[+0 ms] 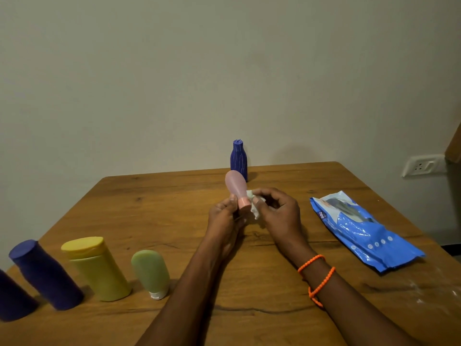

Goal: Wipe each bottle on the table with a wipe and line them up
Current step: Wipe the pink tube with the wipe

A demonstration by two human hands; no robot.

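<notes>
far left edge, dark purple bottle [12, 298], cut off by frame, matte. next, second dark purple bottle [45, 274], cylindrical, flat top, matte. then yellow bottle [96, 268], squat, oval, broad flip cap on top, smooth plastic. then pale green tube [149, 270], soft rounded shape, standing on its small white cap. all four lined up along near edge of wooden table [162, 208], brown, visible grain and dark knots. mid-table, held above the surface, pink bottle [235, 187], bulb-shaped, translucent, tilted with its salmon cap toward camera. left hand [223, 218] curled round the neck end, gripping it. right hand [277, 213] pinching crumpled white wipe [255, 206] against the cap. orange beaded bracelets [315, 278] on right wrist. behind, near far edge, blue ribbed bottle [239, 159], upright, tapered neck. right side, blue wipes pack [361, 228], glossy crinkled plastic, lying flat. white smudges on table near right edge.
</notes>
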